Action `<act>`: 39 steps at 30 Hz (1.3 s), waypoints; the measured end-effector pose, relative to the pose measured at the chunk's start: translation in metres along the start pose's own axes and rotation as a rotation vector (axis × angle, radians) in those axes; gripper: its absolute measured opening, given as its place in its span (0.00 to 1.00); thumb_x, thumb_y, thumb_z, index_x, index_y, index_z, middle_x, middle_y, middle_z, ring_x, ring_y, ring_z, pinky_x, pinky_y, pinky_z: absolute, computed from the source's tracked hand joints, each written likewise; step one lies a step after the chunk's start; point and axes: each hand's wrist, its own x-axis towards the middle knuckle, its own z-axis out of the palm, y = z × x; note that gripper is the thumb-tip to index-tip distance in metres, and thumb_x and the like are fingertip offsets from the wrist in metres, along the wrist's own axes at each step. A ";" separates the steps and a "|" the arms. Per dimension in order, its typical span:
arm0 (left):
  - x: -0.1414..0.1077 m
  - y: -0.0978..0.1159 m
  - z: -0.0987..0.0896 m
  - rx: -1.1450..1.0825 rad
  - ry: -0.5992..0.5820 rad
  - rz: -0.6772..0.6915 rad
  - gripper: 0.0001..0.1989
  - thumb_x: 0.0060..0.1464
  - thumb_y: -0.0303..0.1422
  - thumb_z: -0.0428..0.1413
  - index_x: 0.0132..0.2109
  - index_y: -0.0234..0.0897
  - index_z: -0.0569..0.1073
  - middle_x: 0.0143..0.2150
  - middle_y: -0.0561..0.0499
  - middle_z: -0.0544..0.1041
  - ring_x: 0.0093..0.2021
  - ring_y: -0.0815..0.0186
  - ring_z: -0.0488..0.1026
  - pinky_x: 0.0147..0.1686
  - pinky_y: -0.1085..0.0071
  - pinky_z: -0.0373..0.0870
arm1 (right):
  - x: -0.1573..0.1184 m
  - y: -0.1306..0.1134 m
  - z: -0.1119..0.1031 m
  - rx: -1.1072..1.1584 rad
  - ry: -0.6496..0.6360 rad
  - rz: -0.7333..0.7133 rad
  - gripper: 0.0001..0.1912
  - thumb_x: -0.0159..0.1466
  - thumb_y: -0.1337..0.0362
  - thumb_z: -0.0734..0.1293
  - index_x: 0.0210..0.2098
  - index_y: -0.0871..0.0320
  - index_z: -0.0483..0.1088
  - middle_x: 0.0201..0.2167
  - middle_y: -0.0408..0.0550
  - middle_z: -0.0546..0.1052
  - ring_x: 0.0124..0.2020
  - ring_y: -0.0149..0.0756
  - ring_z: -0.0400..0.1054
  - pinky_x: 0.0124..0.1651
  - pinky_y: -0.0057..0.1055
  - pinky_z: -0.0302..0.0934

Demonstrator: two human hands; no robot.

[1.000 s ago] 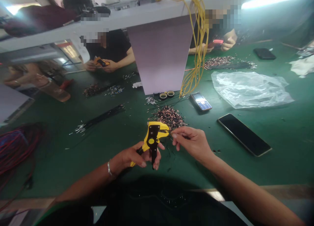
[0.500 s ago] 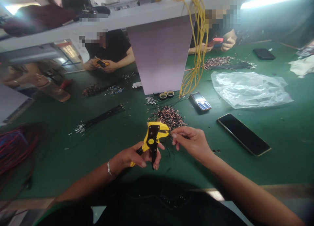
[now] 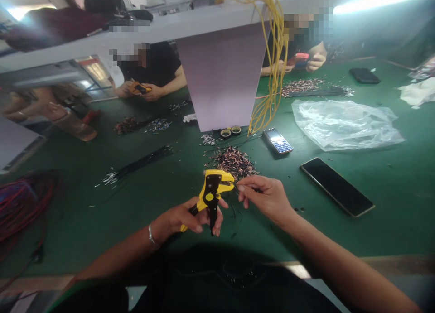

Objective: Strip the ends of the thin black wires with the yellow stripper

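My left hand curls firmly around a yellow wire stripper at twelve o'clock, while my right hand pinches a thin black wire between its fingertips, just beside the stripper's jaws.

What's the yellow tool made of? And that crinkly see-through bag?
The wire stripper looks like glossy yellow plastic with a flat black part, maybe metal; that's hard to tell. The plastic bag looks like thin clear film: it has shiny creases, and the green table shows through it.
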 end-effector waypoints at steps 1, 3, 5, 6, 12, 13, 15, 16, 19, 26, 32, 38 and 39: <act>0.000 0.000 0.000 0.008 0.001 0.003 0.35 0.38 0.26 0.64 0.57 0.36 0.68 0.39 0.45 0.75 0.37 0.60 0.73 0.43 0.57 0.69 | 0.000 0.000 0.000 0.000 -0.001 -0.002 0.05 0.54 0.63 0.68 0.28 0.58 0.75 0.17 0.41 0.74 0.15 0.27 0.66 0.22 0.29 0.61; 0.000 0.000 0.001 0.018 0.007 0.006 0.35 0.38 0.27 0.64 0.57 0.36 0.68 0.39 0.45 0.75 0.37 0.60 0.73 0.44 0.58 0.69 | 0.000 0.000 0.000 0.004 -0.003 -0.005 0.05 0.54 0.63 0.68 0.27 0.58 0.75 0.17 0.42 0.74 0.15 0.27 0.66 0.22 0.29 0.61; 0.000 0.001 0.001 0.012 0.005 0.005 0.34 0.39 0.26 0.63 0.57 0.36 0.69 0.39 0.45 0.75 0.37 0.60 0.73 0.44 0.58 0.69 | 0.000 0.001 0.000 0.006 -0.006 -0.007 0.05 0.54 0.63 0.68 0.28 0.58 0.75 0.17 0.42 0.75 0.15 0.28 0.66 0.22 0.29 0.61; 0.000 0.001 0.002 0.005 0.002 0.005 0.34 0.38 0.26 0.63 0.57 0.36 0.69 0.39 0.45 0.75 0.37 0.60 0.73 0.44 0.58 0.69 | 0.000 0.002 -0.001 0.007 -0.007 -0.007 0.06 0.54 0.63 0.68 0.28 0.58 0.75 0.17 0.42 0.75 0.15 0.28 0.66 0.22 0.29 0.61; 0.001 0.002 0.003 0.007 0.016 0.005 0.35 0.38 0.26 0.64 0.57 0.36 0.69 0.38 0.45 0.75 0.36 0.60 0.73 0.43 0.58 0.69 | 0.001 0.005 -0.001 0.004 -0.012 -0.019 0.06 0.55 0.63 0.68 0.29 0.58 0.75 0.17 0.42 0.75 0.15 0.28 0.66 0.22 0.29 0.62; 0.001 0.002 0.003 0.012 0.017 0.007 0.35 0.38 0.26 0.64 0.57 0.36 0.69 0.38 0.45 0.75 0.36 0.60 0.73 0.43 0.58 0.69 | 0.001 0.005 -0.001 0.002 -0.012 -0.021 0.06 0.55 0.63 0.68 0.29 0.58 0.75 0.17 0.42 0.75 0.15 0.28 0.67 0.22 0.28 0.62; 0.000 0.001 0.002 0.017 0.018 0.007 0.35 0.39 0.27 0.64 0.58 0.36 0.68 0.38 0.45 0.75 0.36 0.60 0.73 0.43 0.58 0.69 | 0.001 0.004 -0.001 -0.002 -0.011 -0.021 0.06 0.55 0.63 0.68 0.29 0.58 0.75 0.17 0.42 0.75 0.15 0.27 0.67 0.22 0.28 0.62; 0.000 0.000 0.001 0.016 0.017 0.005 0.35 0.39 0.27 0.64 0.58 0.36 0.68 0.38 0.45 0.75 0.36 0.60 0.73 0.43 0.58 0.69 | 0.001 0.004 -0.001 -0.006 -0.010 -0.020 0.06 0.55 0.63 0.68 0.29 0.58 0.75 0.17 0.41 0.75 0.15 0.27 0.67 0.22 0.28 0.62; -0.001 0.000 0.000 0.003 0.014 -0.005 0.35 0.38 0.27 0.64 0.58 0.36 0.68 0.38 0.45 0.75 0.37 0.59 0.73 0.44 0.57 0.69 | 0.001 0.002 -0.001 -0.014 -0.012 -0.014 0.06 0.54 0.63 0.68 0.29 0.58 0.75 0.17 0.41 0.75 0.15 0.27 0.66 0.22 0.28 0.62; 0.000 0.001 0.002 -0.035 0.022 -0.010 0.35 0.38 0.24 0.64 0.58 0.35 0.69 0.39 0.45 0.76 0.37 0.60 0.74 0.44 0.58 0.69 | 0.002 0.004 -0.001 -0.002 -0.010 -0.023 0.05 0.54 0.63 0.68 0.28 0.58 0.75 0.17 0.41 0.75 0.15 0.27 0.66 0.22 0.28 0.62; 0.000 0.001 0.003 -0.033 0.027 -0.009 0.34 0.38 0.25 0.63 0.56 0.36 0.70 0.39 0.45 0.76 0.37 0.60 0.74 0.44 0.57 0.69 | 0.001 0.006 -0.002 -0.004 -0.017 -0.022 0.06 0.55 0.63 0.68 0.29 0.58 0.75 0.17 0.42 0.75 0.15 0.28 0.67 0.22 0.29 0.62; 0.000 0.000 0.002 -0.051 0.018 0.001 0.34 0.38 0.24 0.62 0.56 0.34 0.69 0.39 0.45 0.76 0.37 0.60 0.74 0.45 0.57 0.70 | 0.001 0.006 -0.003 -0.020 -0.021 -0.032 0.06 0.56 0.62 0.68 0.29 0.58 0.75 0.18 0.42 0.75 0.16 0.28 0.67 0.22 0.29 0.62; 0.000 0.000 0.002 -0.051 0.018 0.003 0.33 0.38 0.24 0.62 0.56 0.34 0.69 0.39 0.45 0.76 0.37 0.60 0.73 0.45 0.56 0.70 | 0.001 0.006 -0.003 -0.024 -0.023 -0.036 0.06 0.56 0.62 0.68 0.29 0.58 0.75 0.18 0.42 0.75 0.16 0.28 0.67 0.23 0.29 0.62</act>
